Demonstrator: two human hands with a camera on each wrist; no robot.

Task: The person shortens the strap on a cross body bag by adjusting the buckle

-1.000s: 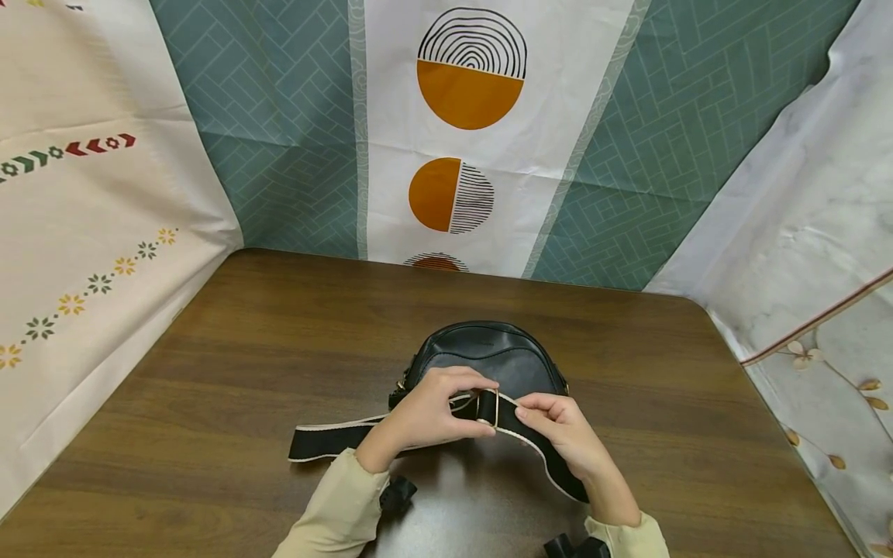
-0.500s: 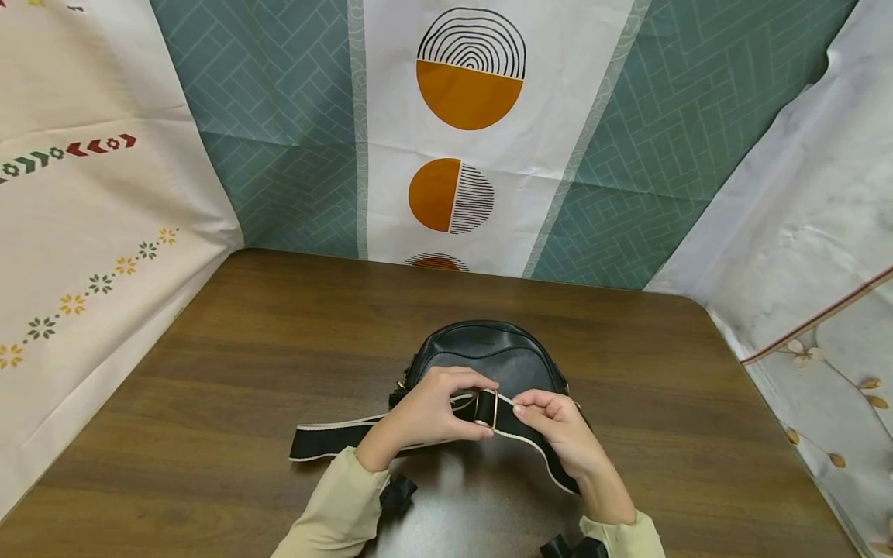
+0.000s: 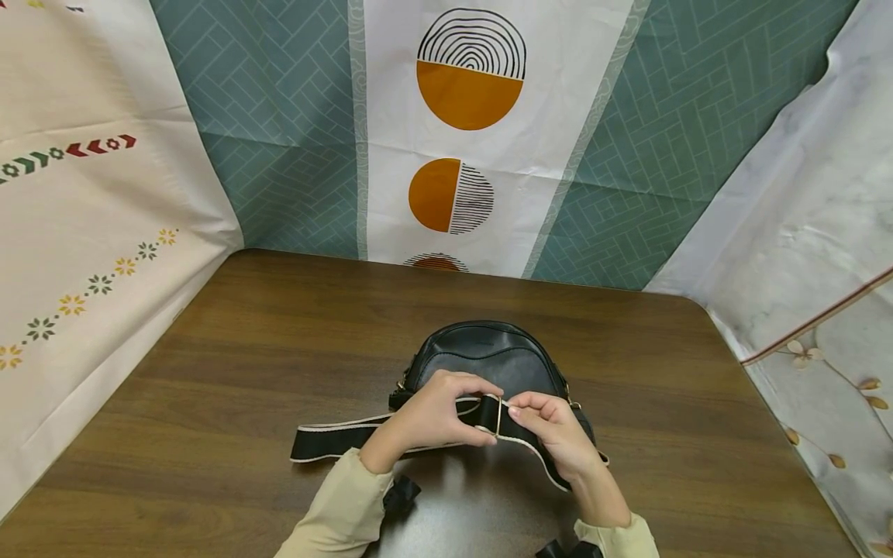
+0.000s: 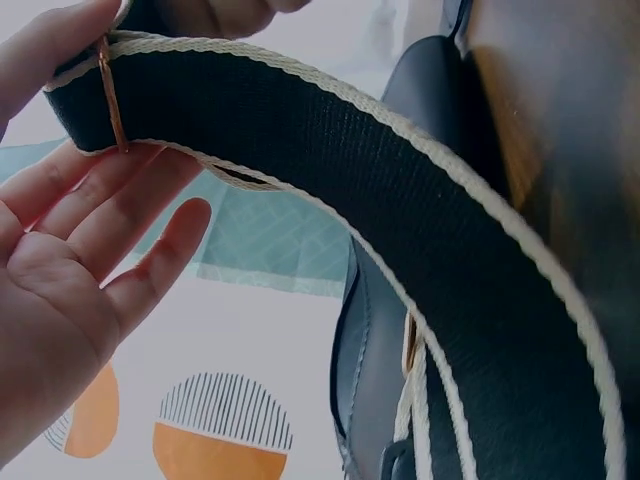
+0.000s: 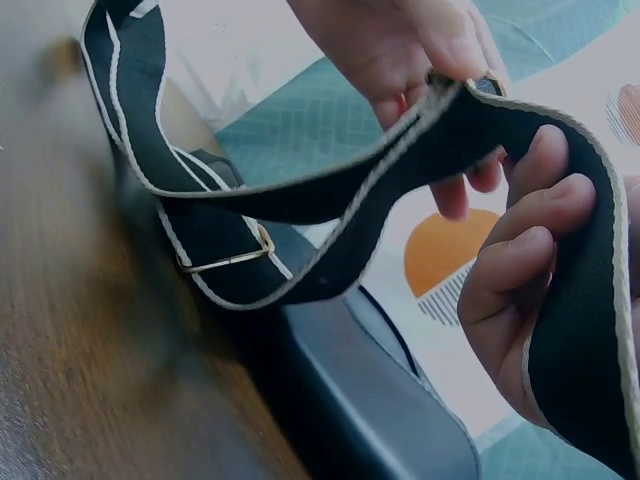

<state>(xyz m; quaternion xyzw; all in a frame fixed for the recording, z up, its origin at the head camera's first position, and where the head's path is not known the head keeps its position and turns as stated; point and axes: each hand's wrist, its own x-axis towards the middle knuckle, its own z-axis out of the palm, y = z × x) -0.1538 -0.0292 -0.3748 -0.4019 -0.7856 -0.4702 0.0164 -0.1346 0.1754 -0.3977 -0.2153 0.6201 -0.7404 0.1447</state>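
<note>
A black leather bag (image 3: 495, 356) with a rounded top lies on the table. Its black webbing strap (image 3: 335, 443) has cream edging and trails off to the left. My left hand (image 3: 443, 411) pinches the thin gold slider buckle (image 3: 498, 417) between thumb and fingers, in front of the bag. Just right of it, my right hand (image 3: 558, 438) pinches the strap's upper edge with thumb and forefinger. In the left wrist view the strap (image 4: 330, 150) arches away from the buckle (image 4: 112, 100). The right wrist view shows the right hand's fingers (image 5: 530, 240) curled behind the strap.
The brown wooden table (image 3: 279, 325) extends around the bag. Patterned cloths hang behind it and at both sides, including a white cloth (image 3: 781, 217) on the right. Another gold buckle (image 5: 225, 262) sits on the strap near the bag in the right wrist view.
My right hand has shifted slightly left, closer to the buckle. The buckle and left hand have moved a little right and down. The strap's right loop has drawn inward.
</note>
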